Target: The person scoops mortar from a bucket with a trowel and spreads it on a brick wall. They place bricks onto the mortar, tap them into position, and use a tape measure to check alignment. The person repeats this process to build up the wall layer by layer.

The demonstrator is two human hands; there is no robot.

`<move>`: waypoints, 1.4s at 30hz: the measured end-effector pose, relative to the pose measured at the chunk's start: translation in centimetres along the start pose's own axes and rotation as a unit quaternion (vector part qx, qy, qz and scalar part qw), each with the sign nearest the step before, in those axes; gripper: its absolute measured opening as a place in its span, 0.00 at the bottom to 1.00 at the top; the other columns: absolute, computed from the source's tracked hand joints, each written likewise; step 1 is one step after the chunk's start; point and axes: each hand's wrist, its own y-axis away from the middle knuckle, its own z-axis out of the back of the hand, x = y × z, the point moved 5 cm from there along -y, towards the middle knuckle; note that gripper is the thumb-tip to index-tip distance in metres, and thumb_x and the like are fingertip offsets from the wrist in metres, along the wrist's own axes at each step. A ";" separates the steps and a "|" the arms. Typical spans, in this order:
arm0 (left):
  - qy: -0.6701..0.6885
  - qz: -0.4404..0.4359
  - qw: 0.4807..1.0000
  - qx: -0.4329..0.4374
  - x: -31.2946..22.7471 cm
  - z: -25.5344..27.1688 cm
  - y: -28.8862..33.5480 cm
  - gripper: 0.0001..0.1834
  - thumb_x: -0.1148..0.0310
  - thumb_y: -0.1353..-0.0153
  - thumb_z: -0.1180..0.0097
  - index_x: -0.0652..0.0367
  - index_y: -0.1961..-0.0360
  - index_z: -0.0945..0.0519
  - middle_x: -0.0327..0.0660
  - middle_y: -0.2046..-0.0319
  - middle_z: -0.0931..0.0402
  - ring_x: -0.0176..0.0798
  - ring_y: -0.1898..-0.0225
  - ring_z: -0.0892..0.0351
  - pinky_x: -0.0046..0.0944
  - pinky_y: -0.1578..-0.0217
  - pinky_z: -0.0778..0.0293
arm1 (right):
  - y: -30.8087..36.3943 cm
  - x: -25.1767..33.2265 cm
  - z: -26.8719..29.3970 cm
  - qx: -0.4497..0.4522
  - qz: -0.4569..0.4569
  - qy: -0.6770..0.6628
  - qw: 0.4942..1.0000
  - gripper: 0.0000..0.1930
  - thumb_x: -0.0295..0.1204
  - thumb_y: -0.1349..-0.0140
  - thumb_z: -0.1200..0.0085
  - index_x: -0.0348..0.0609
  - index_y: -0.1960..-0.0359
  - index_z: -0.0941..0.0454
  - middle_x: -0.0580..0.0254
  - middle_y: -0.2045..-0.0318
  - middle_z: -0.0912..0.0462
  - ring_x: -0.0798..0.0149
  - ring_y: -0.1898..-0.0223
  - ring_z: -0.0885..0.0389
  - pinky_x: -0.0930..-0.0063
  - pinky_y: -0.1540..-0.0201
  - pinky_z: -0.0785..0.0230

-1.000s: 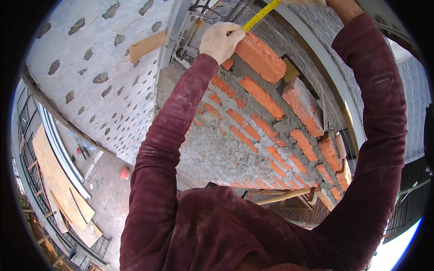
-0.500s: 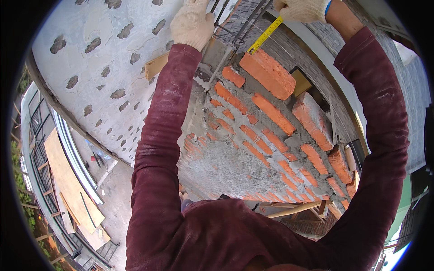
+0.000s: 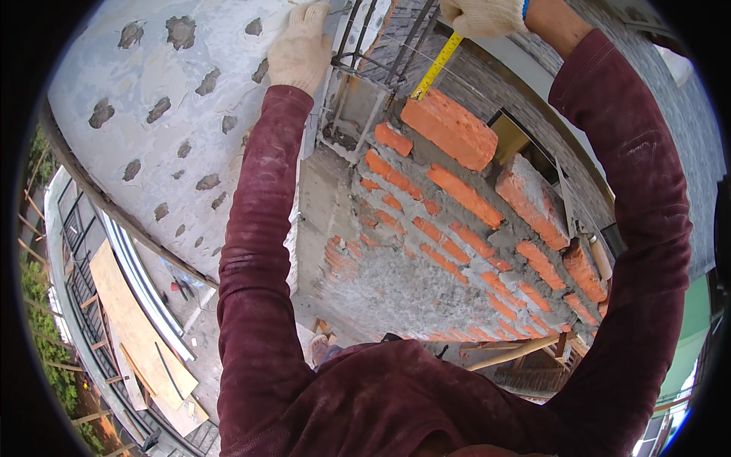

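Note:
My left hand [image 3: 302, 53], in a cream knit glove, lies against the edge of the white wall [image 3: 244, 91] beside several dark steel bars [image 3: 363, 34]. Its fingers look stretched up along the wall, though their tips are partly hard to make out. Gloved as well, my right hand [image 3: 485, 17] is closed on a tape measure whose yellow blade [image 3: 436, 67] slants down to the left end of a loose-looking orange brick [image 3: 449, 128] on top of the brick wall. The tape's case is hidden by the hand. A thin string [image 3: 457, 78] passes close to the blade.
Mortar-smeared brickwork [image 3: 464, 198] slopes below my arms, with whitish bricks [image 3: 533, 202] at its right end. A concrete column [image 3: 354, 107] stands at its left. Timber supports [image 3: 525, 350] lie below right. Far down left are plywood sheets [image 3: 141, 320] and metal channels [image 3: 148, 274].
My left hand has shifted left and down along the white wall. My right hand has moved slightly left, with the tape blade still reaching the top brick. The view has shifted a little.

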 end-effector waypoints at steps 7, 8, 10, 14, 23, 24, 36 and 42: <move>0.014 0.005 1.000 0.005 -1.1 1.2 -0.4 0.18 0.75 0.44 0.41 0.55 0.52 0.24 0.50 0.57 0.22 0.59 0.55 0.19 0.56 0.57 0.21 | -0.5 -0.4 -0.6 0.021 -0.002 -0.011 1.000 0.16 0.42 0.50 0.38 0.48 0.65 0.09 0.49 0.70 0.12 0.44 0.64 0.12 0.51 0.59 0.22; 0.015 0.004 1.000 0.009 -1.1 1.3 -0.5 0.17 0.76 0.45 0.41 0.55 0.52 0.24 0.50 0.57 0.23 0.59 0.54 0.19 0.56 0.58 0.20 | -0.6 -0.4 -0.6 0.018 -0.001 -0.016 1.000 0.16 0.42 0.50 0.38 0.48 0.65 0.09 0.49 0.70 0.12 0.44 0.64 0.12 0.51 0.59 0.22; 0.010 -0.001 1.000 0.013 -1.0 1.4 -0.5 0.17 0.75 0.44 0.41 0.55 0.52 0.24 0.50 0.57 0.23 0.59 0.54 0.19 0.56 0.58 0.21 | -0.8 -0.4 -0.7 0.021 0.003 -0.019 1.000 0.15 0.42 0.50 0.38 0.48 0.65 0.09 0.49 0.70 0.12 0.44 0.63 0.12 0.51 0.59 0.22; -0.021 -0.034 0.999 0.000 -0.6 1.0 -0.2 0.15 0.74 0.42 0.42 0.55 0.53 0.24 0.49 0.56 0.23 0.58 0.54 0.18 0.56 0.58 0.20 | -0.7 0.0 -0.6 0.019 -0.005 -0.024 1.000 0.15 0.42 0.50 0.38 0.48 0.65 0.10 0.49 0.70 0.12 0.45 0.63 0.12 0.52 0.59 0.22; -0.110 -0.003 0.985 0.135 -3.3 1.4 -0.7 0.21 0.77 0.37 0.47 0.43 0.45 0.19 0.50 0.52 0.27 0.56 0.57 0.17 0.54 0.60 0.18 | -0.4 -0.3 -1.3 0.016 -0.001 -0.016 1.000 0.15 0.41 0.50 0.40 0.45 0.66 0.10 0.48 0.70 0.12 0.43 0.63 0.12 0.51 0.59 0.22; -0.113 -0.012 0.986 0.125 -3.2 1.3 -0.7 0.20 0.76 0.37 0.47 0.43 0.46 0.19 0.50 0.52 0.27 0.56 0.57 0.17 0.54 0.60 0.18 | -0.3 -0.2 -1.4 0.017 -0.014 -0.025 0.999 0.15 0.41 0.50 0.40 0.45 0.66 0.10 0.48 0.70 0.12 0.43 0.63 0.12 0.51 0.59 0.22; -0.051 0.012 0.995 0.084 -2.6 0.2 -0.5 0.15 0.71 0.34 0.48 0.43 0.51 0.14 0.52 0.53 0.27 0.58 0.52 0.20 0.55 0.54 0.20 | 0.2 0.0 -1.2 0.034 -0.032 -0.023 0.999 0.16 0.40 0.52 0.40 0.46 0.65 0.10 0.45 0.70 0.12 0.42 0.65 0.13 0.51 0.61 0.22; -0.048 0.002 0.997 0.067 -3.0 0.9 -0.2 0.17 0.72 0.36 0.46 0.45 0.48 0.16 0.52 0.52 0.27 0.58 0.51 0.20 0.54 0.52 0.20 | 0.0 0.0 -1.1 0.035 -0.033 -0.015 0.999 0.17 0.40 0.52 0.40 0.46 0.64 0.09 0.45 0.70 0.12 0.42 0.64 0.12 0.51 0.59 0.22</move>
